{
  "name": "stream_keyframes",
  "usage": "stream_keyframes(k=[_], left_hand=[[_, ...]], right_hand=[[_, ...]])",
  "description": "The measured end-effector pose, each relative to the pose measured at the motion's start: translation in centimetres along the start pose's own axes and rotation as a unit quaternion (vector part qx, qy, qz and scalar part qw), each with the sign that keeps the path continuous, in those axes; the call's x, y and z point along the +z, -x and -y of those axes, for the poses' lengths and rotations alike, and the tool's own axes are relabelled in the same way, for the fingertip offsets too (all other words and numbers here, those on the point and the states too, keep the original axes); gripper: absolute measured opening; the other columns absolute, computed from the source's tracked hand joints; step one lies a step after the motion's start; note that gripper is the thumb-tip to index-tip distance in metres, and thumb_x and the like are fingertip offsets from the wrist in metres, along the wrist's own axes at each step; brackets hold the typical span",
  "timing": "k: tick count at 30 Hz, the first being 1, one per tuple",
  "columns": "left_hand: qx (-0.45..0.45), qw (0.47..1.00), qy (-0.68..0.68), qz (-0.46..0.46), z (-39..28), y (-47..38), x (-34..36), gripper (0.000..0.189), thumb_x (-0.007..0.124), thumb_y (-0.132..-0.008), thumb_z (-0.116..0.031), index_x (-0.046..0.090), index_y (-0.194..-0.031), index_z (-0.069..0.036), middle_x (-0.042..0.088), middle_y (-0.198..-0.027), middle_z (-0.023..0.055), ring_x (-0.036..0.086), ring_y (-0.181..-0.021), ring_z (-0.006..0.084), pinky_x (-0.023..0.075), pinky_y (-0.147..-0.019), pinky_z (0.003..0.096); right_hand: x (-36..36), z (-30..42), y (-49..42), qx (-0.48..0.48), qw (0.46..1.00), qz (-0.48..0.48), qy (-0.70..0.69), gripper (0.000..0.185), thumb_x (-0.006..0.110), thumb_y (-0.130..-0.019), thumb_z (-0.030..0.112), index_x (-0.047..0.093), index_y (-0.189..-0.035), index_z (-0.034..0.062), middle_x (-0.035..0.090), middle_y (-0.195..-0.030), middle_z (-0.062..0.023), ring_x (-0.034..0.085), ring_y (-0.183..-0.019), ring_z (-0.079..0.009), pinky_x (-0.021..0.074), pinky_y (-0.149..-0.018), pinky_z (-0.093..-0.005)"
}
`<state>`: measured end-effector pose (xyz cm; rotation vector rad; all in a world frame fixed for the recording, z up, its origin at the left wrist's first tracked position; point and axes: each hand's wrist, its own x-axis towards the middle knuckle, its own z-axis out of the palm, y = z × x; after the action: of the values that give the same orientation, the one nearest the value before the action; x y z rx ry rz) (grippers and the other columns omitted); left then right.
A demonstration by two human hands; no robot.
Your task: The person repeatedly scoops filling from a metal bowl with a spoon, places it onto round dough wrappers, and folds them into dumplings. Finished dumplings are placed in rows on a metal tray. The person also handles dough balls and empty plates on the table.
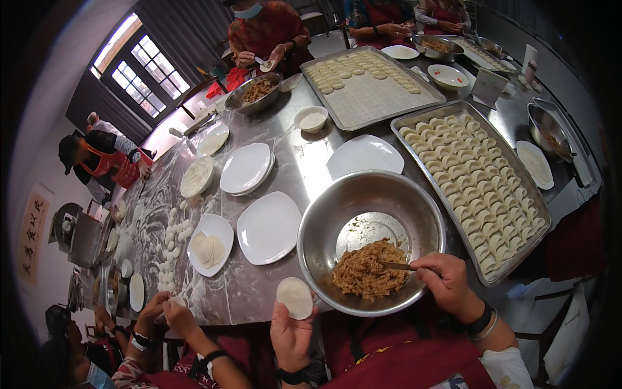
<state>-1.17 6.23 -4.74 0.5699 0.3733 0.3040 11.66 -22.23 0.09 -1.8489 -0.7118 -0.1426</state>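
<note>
On the fingers of my left hand (291, 335) lies a round dough wrapper (295, 298), held upright beside the rim of a large steel bowl (320, 233). Ground filling (370, 270) sits in the near part of that bowl. My right hand (447, 279) grips the handle of a utensil (396, 265) whose far end is sunk in the filling, so its tip is hidden. To the left, a white plate (221, 233) carries several loose wrappers (208, 249). A metal tray (539, 199) lined with rows of folded dumplings (478, 185) stands right of the bowl.
White plates (268, 228) lie left of the bowl, another (367, 154) behind it. Dough pieces (170, 238) rest on the floured metal table (223, 304). A second dumpling tray (369, 104) stands farther back. A co-worker's hands (177, 316) are close on my left; other people work around the table.
</note>
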Motion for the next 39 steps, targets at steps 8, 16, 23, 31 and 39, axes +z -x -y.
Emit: stream_keyframes(k=[8, 16, 23, 31, 39], left_hand=[[-0.017, 0.995, -0.048, 0.09, 0.2, 1.7, 3.2, 0.069, 0.046, -0.096, -0.045, 0.028, -0.141, 0.003, 0.04, -0.142, 0.0187, 0.041, -0.131, 0.0341, 0.0355, -0.107, 0.0527], [-0.098, 0.982, -0.045, 0.156, 1.3, 1.0, 6.6, 0.094, 0.045, -0.087, -0.065, 0.015, -0.146, 0.001, 0.027, -0.149, 0.0195, 0.031, -0.137, 0.0336, 0.0298, -0.111, 0.0501], [-0.093, 0.984, 0.013, 0.148, 2.0, 0.5, 7.3, 0.091, 0.047, -0.088, -0.063, 0.019, -0.145, 0.003, 0.031, -0.147, 0.0214, 0.033, -0.135, 0.0339, 0.0289, -0.112, 0.0494], [-0.041, 0.994, 0.035, 0.094, 1.9, -0.1, 6.7, 0.082, 0.051, -0.09, -0.056, 0.025, -0.142, 0.003, 0.035, -0.145, 0.02, 0.036, -0.134, 0.0333, 0.0316, -0.111, 0.0477], [0.01, 0.993, -0.027, 0.114, 1.2, 0.6, 6.9, 0.076, 0.046, -0.093, -0.055, 0.028, -0.141, 0.001, 0.037, -0.143, 0.0189, 0.037, -0.134, 0.032, 0.0324, -0.11, 0.0492]], right_hand=[[0.5, 0.4, -0.7, 0.228, 0.907, -0.027, -0.352, 0.017, 0.053, -0.093, 0.005, 0.063, -0.105, -0.0027, 0.066, -0.08, -0.0084, 0.061, -0.069, -0.0106, 0.0494, -0.064, -0.0215], [2.2, 2.8, -0.1, -0.239, 0.969, 0.06, -0.011, 0.03, 0.062, -0.075, -0.001, 0.068, -0.105, 0.0048, 0.065, -0.087, -0.0123, 0.063, -0.072, -0.0272, 0.0502, -0.061, -0.034], [3.7, 2.4, 2.0, -0.365, 0.918, 0.091, 0.127, 0.031, 0.066, -0.074, 0.006, 0.066, -0.105, 0.0039, 0.062, -0.088, -0.0092, 0.062, -0.075, -0.022, 0.0534, -0.065, -0.0327], [2.5, 3.4, 1.6, -0.302, 0.951, 0.051, 0.031, 0.027, 0.066, -0.075, 0.002, 0.067, -0.103, 0.0032, 0.065, -0.091, -0.0119, 0.064, -0.069, -0.0253, 0.0528, -0.061, -0.0338], [-1.7, 2.2, 1.6, 0.142, 0.971, -0.062, -0.185, 0.019, 0.06, -0.082, -0.003, 0.067, -0.099, 0.0011, 0.063, -0.075, -0.0135, 0.062, -0.063, -0.0238, 0.0488, -0.06, -0.0301]])
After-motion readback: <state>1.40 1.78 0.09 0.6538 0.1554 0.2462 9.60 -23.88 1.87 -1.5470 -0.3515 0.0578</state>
